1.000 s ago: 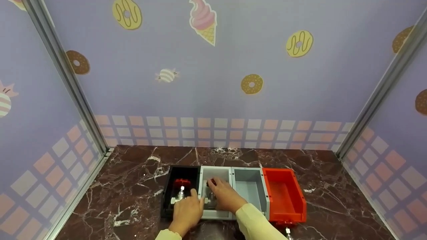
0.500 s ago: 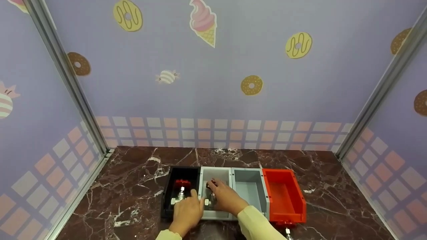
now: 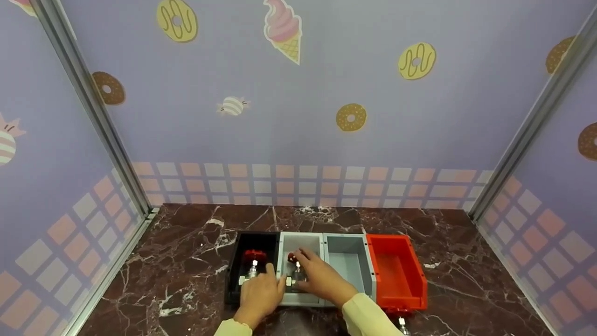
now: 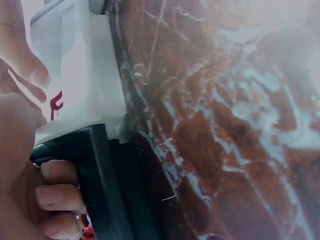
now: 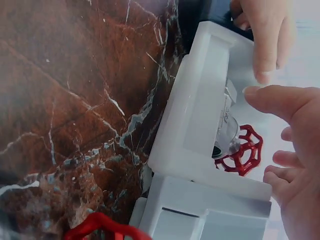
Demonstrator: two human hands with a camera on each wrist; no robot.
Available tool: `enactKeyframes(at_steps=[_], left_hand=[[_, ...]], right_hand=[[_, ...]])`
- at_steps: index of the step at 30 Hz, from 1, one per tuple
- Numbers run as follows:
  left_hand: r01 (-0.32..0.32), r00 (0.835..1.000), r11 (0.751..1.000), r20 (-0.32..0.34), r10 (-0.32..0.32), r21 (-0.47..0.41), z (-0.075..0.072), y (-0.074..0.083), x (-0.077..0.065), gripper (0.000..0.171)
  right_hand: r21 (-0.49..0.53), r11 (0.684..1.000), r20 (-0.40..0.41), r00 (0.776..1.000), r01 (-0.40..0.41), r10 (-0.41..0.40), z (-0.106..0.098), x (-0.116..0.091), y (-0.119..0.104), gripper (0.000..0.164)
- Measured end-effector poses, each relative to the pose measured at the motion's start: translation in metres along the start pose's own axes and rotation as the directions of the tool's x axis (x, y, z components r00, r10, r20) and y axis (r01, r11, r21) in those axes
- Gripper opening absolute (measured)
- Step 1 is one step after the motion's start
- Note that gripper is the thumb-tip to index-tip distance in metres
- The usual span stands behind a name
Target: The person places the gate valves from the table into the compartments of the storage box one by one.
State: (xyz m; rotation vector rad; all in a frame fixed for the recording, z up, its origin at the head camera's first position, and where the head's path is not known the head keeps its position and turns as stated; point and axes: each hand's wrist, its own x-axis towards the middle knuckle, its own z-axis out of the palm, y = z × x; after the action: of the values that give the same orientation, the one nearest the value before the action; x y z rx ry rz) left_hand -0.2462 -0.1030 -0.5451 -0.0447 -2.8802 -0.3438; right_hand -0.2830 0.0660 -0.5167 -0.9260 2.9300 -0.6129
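Note:
A metal valve (image 5: 229, 135) with a red handwheel (image 5: 248, 156) lies in the white bin (image 3: 302, 240). Over it is my right hand (image 3: 324, 276), thumb apart from the other fingers; in the right wrist view the fingertips sit beside the handwheel. My left hand (image 3: 261, 291) straddles the wall between the white bin and the black bin (image 4: 102, 165). Its curled fingers (image 4: 60, 197) reach over into the black bin, while its thumb is on the white side. A second valve (image 3: 253, 270) with a red handwheel lies in the black bin, partly hidden by my left hand.
A grey bin (image 3: 347, 247) and a red bin (image 3: 396, 266) continue the row to the right. Another red-wheeled valve (image 3: 402, 322) lies before the red bin. Patterned walls (image 3: 303, 140) enclose the marbled tabletop (image 3: 186, 261).
My right hand has shifted slightly right and its thumb has moved away from the valve, uncovering the valve's stem and part of the handwheel. The left hand has stayed put.

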Motion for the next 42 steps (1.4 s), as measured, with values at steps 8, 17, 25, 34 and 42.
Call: enactKeyframes(at_steps=[8,17,25,34,42], left_hand=[[0.061,0.993,0.998,-0.105,-0.059,0.018,-0.012,0.009,0.004,0.05],[0.012,0.988,0.998,-0.152,-0.002,0.065,-0.017,0.021,0.003,0.048],[-0.061,0.975,0.996,-0.211,0.073,0.064,-0.012,0.03,0.0,0.041],[-0.132,0.959,0.987,-0.243,0.15,0.087,-0.005,0.044,-0.005,0.046],[-0.172,0.975,0.985,-0.134,0.175,0.033,-0.005,0.055,-0.004,0.039]], right_hand=[[-0.006,1.0,-0.002,1.0,0.013,-0.013,-0.012,-0.016,0.0,0.075],[0.025,1.0,-0.061,0.998,0.008,-0.006,-0.029,-0.031,-0.001,0.074],[0.026,0.999,-0.077,0.997,0.023,-0.021,-0.033,-0.048,0.004,0.073],[0.013,1.0,-0.068,0.997,0.023,-0.022,-0.036,-0.07,0.015,0.066],[0.067,0.998,-0.043,0.999,0.009,-0.007,-0.037,-0.09,0.029,0.062]])
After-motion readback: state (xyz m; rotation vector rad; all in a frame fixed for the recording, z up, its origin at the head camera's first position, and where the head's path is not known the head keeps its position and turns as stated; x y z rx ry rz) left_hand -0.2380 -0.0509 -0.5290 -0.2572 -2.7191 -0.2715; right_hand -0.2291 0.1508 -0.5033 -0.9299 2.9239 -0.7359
